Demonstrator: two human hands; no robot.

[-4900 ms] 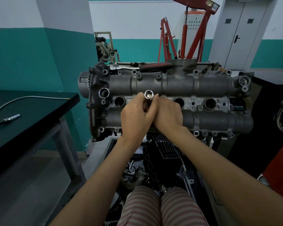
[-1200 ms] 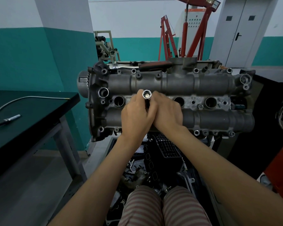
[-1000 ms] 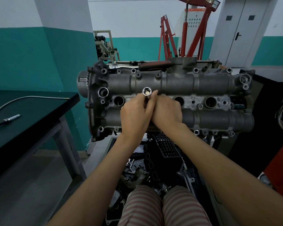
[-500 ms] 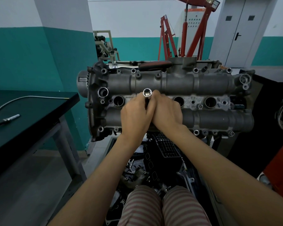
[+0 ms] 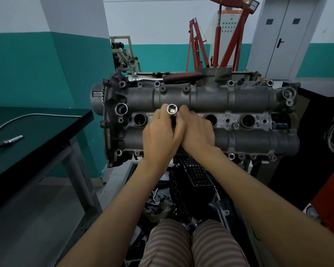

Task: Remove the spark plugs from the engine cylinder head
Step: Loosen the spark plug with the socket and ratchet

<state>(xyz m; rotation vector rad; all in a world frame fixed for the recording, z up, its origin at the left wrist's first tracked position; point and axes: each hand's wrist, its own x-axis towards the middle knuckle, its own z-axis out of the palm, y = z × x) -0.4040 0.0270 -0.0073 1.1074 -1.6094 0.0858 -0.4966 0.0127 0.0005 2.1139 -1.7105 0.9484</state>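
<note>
Teal-and-white workshop walls surround an engine cylinder head mounted at waist height before a seated person. Taking the cylinder head as the landmark: four plug wells run along its middle. The far-left well and the two right-hand wells show as dark open holes; whether plugs sit at the bottom of them cannot be told. At the second well from the left, both hands meet around a long metal socket standing out of the hole, its open end facing the camera. The left hand curls its fingers round the socket's shaft, and the right hand pinches it from the other side, the two hands touching. On the cylinder head's far edge lies a ratchet wrench with a red and black handle, unattached. No removed spark plug is visible anywhere. Judging by this, the plug in this well is probably being turned out by hand, and the other wells may remain to be done.
</note>
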